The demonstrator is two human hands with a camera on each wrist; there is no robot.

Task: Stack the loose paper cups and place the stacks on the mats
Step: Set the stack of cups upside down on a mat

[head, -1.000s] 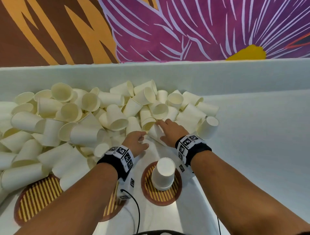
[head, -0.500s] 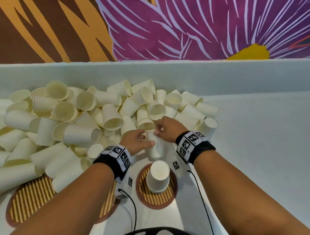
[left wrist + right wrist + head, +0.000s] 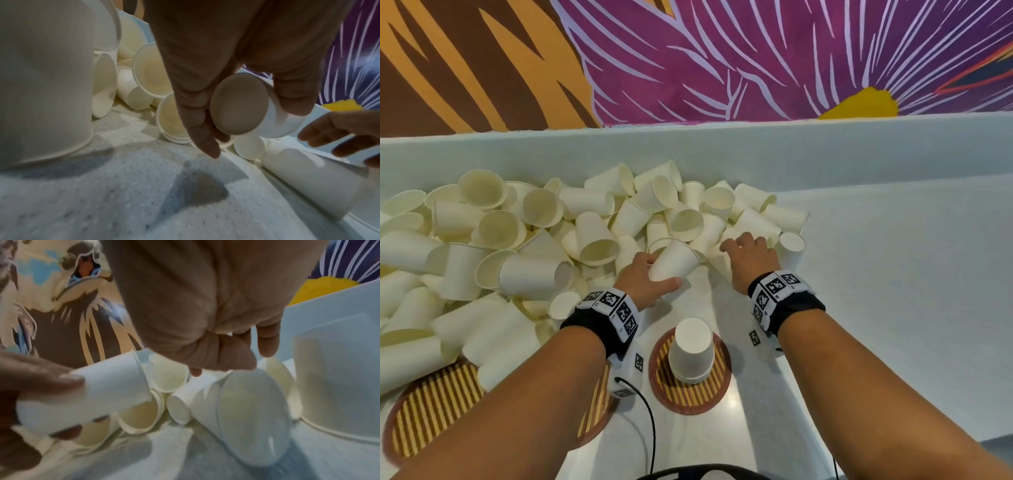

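Note:
A heap of loose white paper cups (image 3: pixel 524 246) fills the left and middle of the pale counter. My left hand (image 3: pixel 662 270) grips one cup (image 3: pixel 674 262) near its base, thumb on the near side, mouth tilted up and away; its base (image 3: pixel 239 104) faces the left wrist camera. My right hand (image 3: pixel 748 251) lies palm down over the cups at the heap's right end, fingers spread and resting on a lying cup (image 3: pixel 246 402) without closing round it. An upside-down cup stack (image 3: pixel 691 349) stands on the small round mat (image 3: pixel 690 394) between my forearms.
A larger striped mat (image 3: pixel 431 407) at the near left is partly covered by spilled cups. One upside-down cup (image 3: pixel 791 250) stands just right of my right hand. A low wall (image 3: pixel 722 147) bounds the counter's far side. Bare counter (image 3: pixel 893 291) stretches right.
Both hands met at one cup in the middle half a second ago. Now the left hand alone holds it, tilted, and the right hand has let go and moved right onto the heap.

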